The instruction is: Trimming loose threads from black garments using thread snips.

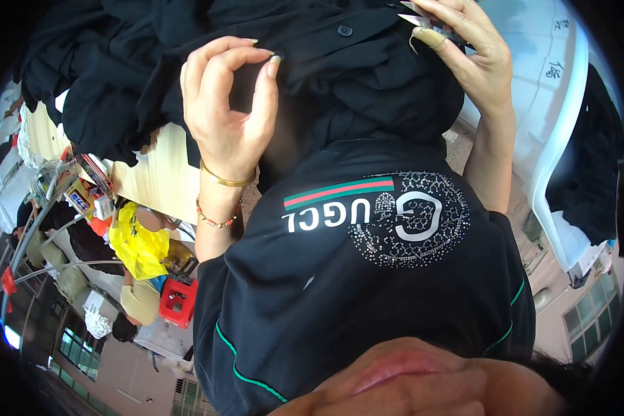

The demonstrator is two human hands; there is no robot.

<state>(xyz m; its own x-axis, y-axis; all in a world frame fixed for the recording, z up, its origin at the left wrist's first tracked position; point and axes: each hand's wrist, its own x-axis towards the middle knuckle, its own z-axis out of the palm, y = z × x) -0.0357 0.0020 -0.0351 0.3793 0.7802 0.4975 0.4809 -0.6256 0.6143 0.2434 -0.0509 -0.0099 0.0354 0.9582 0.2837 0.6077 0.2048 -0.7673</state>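
Note:
A black garment (pixel 139 69) lies bunched in dark folds across my lap and the work surface. My left hand (pixel 225 104) is over it, thumb and forefinger pinched together on a small dark bit, which looks like a button on the cloth. Another black button (pixel 344 31) shows on the fabric between my hands. At the upper right, my right hand (pixel 471 52) is closed around thread snips (pixel 410 15), their pointed blades facing left over the garment. A pale thread end hangs beside the right thumb. Part of the snips is hidden by the fingers and the picture's rim.
A pale wooden tabletop (pixel 152 173) is at the left, with a yellow plastic bag (pixel 135 239) hanging beside it. Farther off are a red stool (pixel 178 303) and a person in the background. A white-rimmed bin (pixel 558 159) with dark cloth beside it stands at the right.

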